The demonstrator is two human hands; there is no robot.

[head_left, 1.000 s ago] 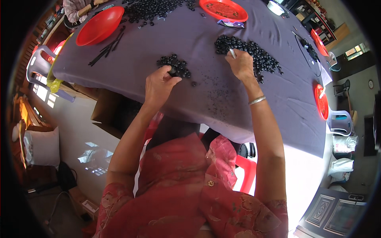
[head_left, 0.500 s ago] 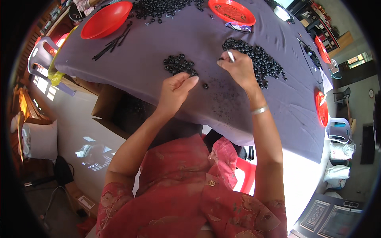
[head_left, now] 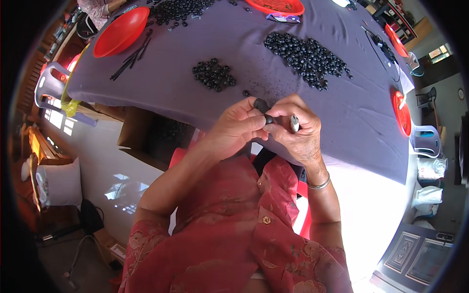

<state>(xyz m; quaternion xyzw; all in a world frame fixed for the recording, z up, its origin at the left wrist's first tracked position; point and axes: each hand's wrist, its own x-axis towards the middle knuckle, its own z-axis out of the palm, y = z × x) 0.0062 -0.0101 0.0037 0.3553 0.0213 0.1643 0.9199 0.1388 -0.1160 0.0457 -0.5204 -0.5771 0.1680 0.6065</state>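
Between your left grip (head_left: 238, 127) and right grip (head_left: 299, 131), a round black piece (head_left: 268, 119) sits pinched by both; beyond them, loose pieces (head_left: 309, 59) dot the bench (head_left: 166, 73).

Purple-grey cloth (head_left: 171, 56) over table. Right of centre: big black bead pile (head_left: 308, 59). Left of it: smaller bead cluster (head_left: 213, 75), one loose bead (head_left: 246, 93) just nearer. Dark specks (head_left: 266, 88) between. Far left: red bowl (head_left: 121, 33), thin black strips (head_left: 132, 59) beside it. Far: bead heap (head_left: 178, 10), red tray (head_left: 276, 6). Far right: black cord (head_left: 382, 47).
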